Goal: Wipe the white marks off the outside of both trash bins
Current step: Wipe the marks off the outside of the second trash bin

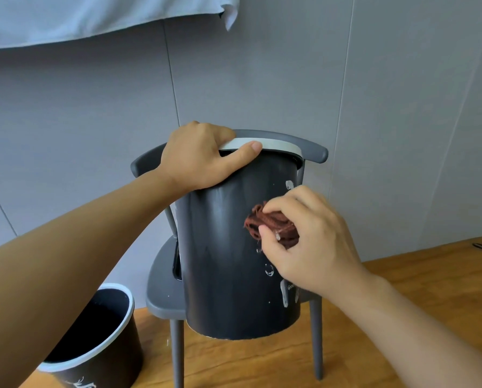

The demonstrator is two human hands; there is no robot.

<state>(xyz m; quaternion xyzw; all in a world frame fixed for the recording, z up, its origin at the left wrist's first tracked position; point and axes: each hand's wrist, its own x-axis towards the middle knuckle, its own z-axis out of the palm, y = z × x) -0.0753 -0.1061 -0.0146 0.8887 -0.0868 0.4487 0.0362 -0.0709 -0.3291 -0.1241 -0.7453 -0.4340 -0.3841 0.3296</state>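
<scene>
A tall dark trash bin (223, 256) with a white rim stands tilted on the grey chair (164, 292). My left hand (200, 155) grips its rim at the top left. My right hand (312, 242) presses a crumpled brown cloth (265, 222) against the bin's right side. White marks (285, 296) show below the cloth and another white mark (289, 184) above it. A second dark bin (94, 340) with a white rim stands on the floor at the lower left, with white marks (83, 383) on its front.
The chair stands against a grey panelled wall (262, 79) on a wooden floor (374, 317). A pale cloth (94, 15) hangs at the top left. A small dark object (479, 245) lies on the floor at the right.
</scene>
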